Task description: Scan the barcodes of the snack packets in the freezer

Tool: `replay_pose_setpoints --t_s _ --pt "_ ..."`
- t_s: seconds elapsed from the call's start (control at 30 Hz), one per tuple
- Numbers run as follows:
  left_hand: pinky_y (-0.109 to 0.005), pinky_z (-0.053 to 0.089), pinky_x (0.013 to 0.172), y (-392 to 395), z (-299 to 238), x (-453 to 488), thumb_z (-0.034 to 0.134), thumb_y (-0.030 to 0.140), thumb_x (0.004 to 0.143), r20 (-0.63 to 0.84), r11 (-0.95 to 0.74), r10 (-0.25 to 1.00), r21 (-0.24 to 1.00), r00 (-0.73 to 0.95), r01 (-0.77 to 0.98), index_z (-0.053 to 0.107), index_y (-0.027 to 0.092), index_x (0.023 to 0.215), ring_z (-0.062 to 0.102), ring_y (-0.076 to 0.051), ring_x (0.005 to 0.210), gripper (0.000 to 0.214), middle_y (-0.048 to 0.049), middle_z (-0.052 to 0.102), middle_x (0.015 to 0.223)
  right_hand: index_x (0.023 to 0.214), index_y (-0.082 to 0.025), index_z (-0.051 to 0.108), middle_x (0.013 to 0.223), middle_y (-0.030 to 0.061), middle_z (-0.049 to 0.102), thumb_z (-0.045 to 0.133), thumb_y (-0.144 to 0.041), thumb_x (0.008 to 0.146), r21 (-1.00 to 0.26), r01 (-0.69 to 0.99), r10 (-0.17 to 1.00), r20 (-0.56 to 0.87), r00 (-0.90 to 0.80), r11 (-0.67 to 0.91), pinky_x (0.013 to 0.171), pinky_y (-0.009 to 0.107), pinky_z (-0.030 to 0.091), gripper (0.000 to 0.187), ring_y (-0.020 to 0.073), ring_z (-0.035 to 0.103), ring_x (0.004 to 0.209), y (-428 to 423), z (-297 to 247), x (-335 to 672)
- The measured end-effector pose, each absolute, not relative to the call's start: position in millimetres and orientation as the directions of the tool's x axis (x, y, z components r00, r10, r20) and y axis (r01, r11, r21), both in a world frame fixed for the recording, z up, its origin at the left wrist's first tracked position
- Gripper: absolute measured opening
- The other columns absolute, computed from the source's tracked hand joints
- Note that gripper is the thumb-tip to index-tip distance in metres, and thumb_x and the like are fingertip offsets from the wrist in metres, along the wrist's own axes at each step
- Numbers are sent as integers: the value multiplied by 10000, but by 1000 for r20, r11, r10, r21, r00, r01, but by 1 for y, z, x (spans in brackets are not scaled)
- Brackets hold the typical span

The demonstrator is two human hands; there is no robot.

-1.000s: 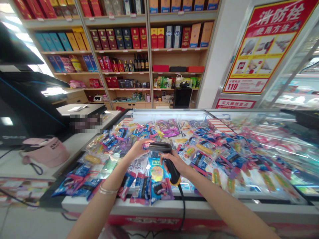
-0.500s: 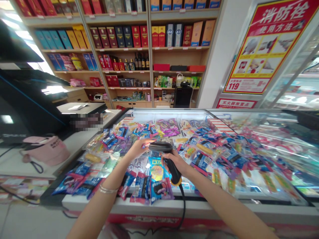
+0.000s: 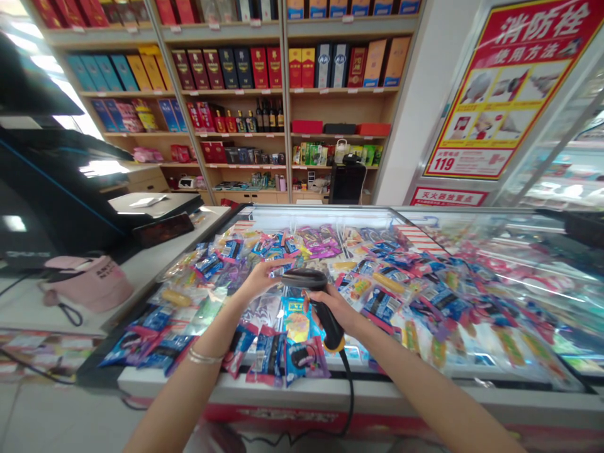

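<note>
My right hand [image 3: 337, 307] is closed round the handle of a black barcode scanner [image 3: 315, 296] with a yellow band and a black cable [image 3: 350, 390] hanging down. The scanner's head points left toward my left hand [image 3: 259, 279]. That hand pinches a small pink-and-blue packet [image 3: 278, 267] just above a chest freezer [image 3: 330, 393] packed with colourful ice-cream packets [image 3: 391, 289]. A thin bracelet [image 3: 204, 358] sits on my left wrist.
A pink cap [image 3: 92, 282] lies on the white counter [image 3: 141, 264] to the left, below a black till screen [image 3: 42, 195]. Wooden shelves of boxed goods and bottles [image 3: 264, 94] fill the back wall. A red fire-hydrant poster [image 3: 504, 88] hangs at the right.
My left hand has lifted the small packet slightly up in front of the scanner head. The right hand and scanner have barely moved.
</note>
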State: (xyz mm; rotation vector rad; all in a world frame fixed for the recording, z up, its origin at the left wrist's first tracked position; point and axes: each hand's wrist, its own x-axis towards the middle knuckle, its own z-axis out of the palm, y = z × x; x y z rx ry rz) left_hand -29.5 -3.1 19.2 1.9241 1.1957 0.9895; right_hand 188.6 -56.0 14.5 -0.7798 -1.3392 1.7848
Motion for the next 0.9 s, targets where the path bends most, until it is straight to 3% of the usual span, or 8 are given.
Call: replay_pose_setpoints --t_s 0.07,0.2,0.4,0.6,0.9 --pt "-425 355 1072 -3 18 -29 612 328 719 203 -287 948 882 247 375 655 173 1179 557 -278 1181 487 -77 651 1210 828 -170 533 655 3 651 603 -379 691 -965 -207 848 -28 -530 -161 318 204 377 260 85 494 341 -56 15 189" --pt "-438 352 1067 -1 16 -28 479 502 842 169 -212 967 947 188 241 594 191 1260 506 -279 1240 533 -71 609 1273 830 -165 545 672 13 659 605 -399 693 -968 -203 850 -20 -526 -148 321 202 376 277 81 490 343 -56 15 189" --pt "-412 430 1000 -2 13 -26 453 582 843 117 -140 974 984 191 108 520 206 1334 495 -287 1253 623 -90 570 1322 844 -160 561 669 13 656 596 -400 713 -968 -220 852 15 -523 -118 334 205 394 276 83 496 350 -56 14 190" --pt "-419 458 970 -4 15 -24 291 587 905 74 -116 966 980 247 159 442 251 1393 559 -252 1184 611 -71 590 1302 867 -158 567 693 11 658 597 -376 728 -958 -266 848 50 -528 -108 334 206 400 260 84 506 355 -56 12 190" --pt "-466 413 1002 -4 10 -24 369 604 875 87 -133 972 970 219 203 526 273 1327 441 -288 1300 582 -69 550 1349 724 -157 559 590 -13 599 600 -362 694 -937 -327 900 31 -435 -126 313 206 392 211 88 494 335 -56 11 186"
